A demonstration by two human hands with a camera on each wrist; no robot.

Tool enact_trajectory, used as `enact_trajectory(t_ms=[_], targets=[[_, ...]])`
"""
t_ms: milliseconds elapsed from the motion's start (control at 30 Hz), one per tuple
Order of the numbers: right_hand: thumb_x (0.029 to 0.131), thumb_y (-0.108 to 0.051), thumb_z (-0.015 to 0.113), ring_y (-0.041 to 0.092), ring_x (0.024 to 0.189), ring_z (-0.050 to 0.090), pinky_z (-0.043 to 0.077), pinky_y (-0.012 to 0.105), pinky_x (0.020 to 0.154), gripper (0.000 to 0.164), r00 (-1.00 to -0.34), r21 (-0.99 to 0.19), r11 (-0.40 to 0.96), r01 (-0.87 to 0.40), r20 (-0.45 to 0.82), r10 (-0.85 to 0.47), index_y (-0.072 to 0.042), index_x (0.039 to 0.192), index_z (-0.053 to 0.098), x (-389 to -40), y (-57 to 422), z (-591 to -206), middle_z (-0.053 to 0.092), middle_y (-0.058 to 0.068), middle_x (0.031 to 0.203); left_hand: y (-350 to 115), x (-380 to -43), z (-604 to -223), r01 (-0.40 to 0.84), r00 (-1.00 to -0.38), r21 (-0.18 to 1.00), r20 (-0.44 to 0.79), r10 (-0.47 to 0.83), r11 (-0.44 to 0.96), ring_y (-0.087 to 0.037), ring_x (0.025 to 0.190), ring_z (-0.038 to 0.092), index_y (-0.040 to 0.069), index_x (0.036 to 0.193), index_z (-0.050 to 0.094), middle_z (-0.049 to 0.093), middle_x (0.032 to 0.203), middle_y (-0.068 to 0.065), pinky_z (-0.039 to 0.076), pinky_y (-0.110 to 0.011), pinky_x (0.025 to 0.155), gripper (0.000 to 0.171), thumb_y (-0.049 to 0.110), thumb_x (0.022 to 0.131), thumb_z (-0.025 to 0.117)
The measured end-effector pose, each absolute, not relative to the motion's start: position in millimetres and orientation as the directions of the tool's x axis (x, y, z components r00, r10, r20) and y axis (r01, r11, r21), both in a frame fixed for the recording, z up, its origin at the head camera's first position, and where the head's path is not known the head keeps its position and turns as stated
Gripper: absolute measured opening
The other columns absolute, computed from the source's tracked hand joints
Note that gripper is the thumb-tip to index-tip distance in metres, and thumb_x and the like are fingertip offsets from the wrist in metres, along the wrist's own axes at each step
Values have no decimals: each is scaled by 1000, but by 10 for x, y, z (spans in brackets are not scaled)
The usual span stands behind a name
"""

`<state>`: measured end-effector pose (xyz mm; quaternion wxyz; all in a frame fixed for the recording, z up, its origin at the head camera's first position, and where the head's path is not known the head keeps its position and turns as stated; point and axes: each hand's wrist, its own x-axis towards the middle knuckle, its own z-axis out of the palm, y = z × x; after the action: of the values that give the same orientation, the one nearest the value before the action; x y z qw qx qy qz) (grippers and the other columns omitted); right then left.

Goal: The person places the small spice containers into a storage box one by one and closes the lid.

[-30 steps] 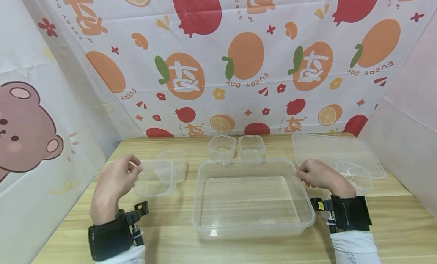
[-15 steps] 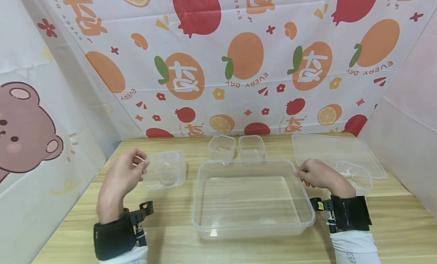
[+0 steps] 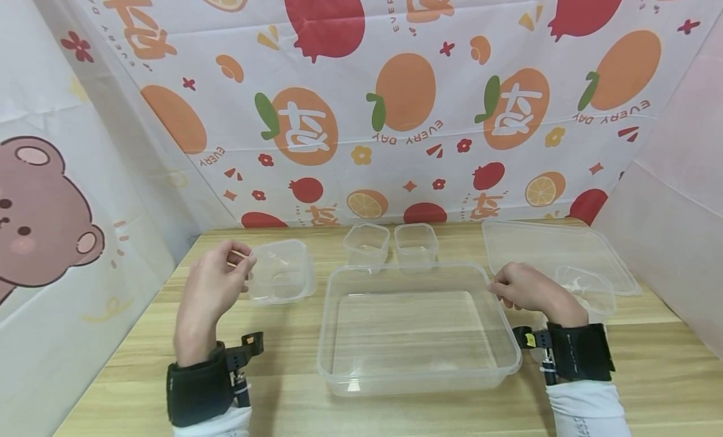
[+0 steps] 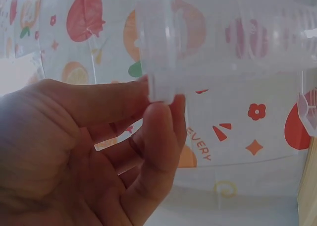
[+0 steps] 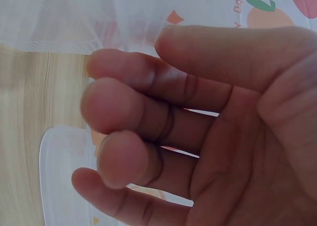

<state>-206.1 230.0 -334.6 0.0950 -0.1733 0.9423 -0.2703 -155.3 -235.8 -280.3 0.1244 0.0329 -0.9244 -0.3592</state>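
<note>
My left hand pinches the rim of a small clear plastic container between thumb and fingers, at the left of the table. In the left wrist view, the rim is gripped between the thumb and fingertips. A second clear container at the same spot overlaps it in the head view; whether one sits inside the other I cannot tell. My right hand holds the right rim of a large rectangular clear container at the table's middle. The right wrist view has its thumb and index finger at the container wall.
Two small clear cups stand behind the large container. A large clear lid lies at the back right, with a small clear piece at its front, partly behind the right wrist. A printed cloth hangs behind the wooden table.
The left hand has moved right and slightly away, bringing its small container over the second one, so their outlines now overlap. The right hand and large container have stayed put.
</note>
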Motion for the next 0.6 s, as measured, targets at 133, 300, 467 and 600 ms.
enact_trajectory(t_ms=[133,300,467,600], targets=[[99,-6,61,13,51,44,35,27,49,29,-923,-542,795,-272,-88,-376,-8,70,65,-2065,2295,-3338,48,0,57,-2297,-1574,-2791,46,-957,698,235,-168,715,-23,73,64,-7,117,57,64,95,-21,53,-23,59,21,8,102,60],[99,-6,61,14,51,44,35,27,49,29,-920,-544,791,-279,-84,-382,-7,70,65,-2064,2298,-3329,48,0,57,-2235,-1593,-2776,65,-953,728,249,-175,683,-24,75,64,-8,116,56,64,97,-22,53,-22,59,20,6,102,60],[99,-6,61,14,51,44,34,27,49,29,-919,-545,790,-282,-84,-386,-6,71,65,-2063,2295,-3327,48,-1,57,-2181,-1602,-2758,77,-954,739,249,-165,670,-26,77,64,-8,117,56,63,98,-22,53,-21,60,21,5,101,60],[99,-6,61,14,51,44,35,27,49,29,-921,-542,794,-276,-88,-380,-7,71,65,-2063,2291,-3319,48,0,57,-2137,-1619,-2746,99,-954,741,261,-149,664,-26,77,64,-9,117,56,62,98,-22,53,-21,60,21,5,101,60]])
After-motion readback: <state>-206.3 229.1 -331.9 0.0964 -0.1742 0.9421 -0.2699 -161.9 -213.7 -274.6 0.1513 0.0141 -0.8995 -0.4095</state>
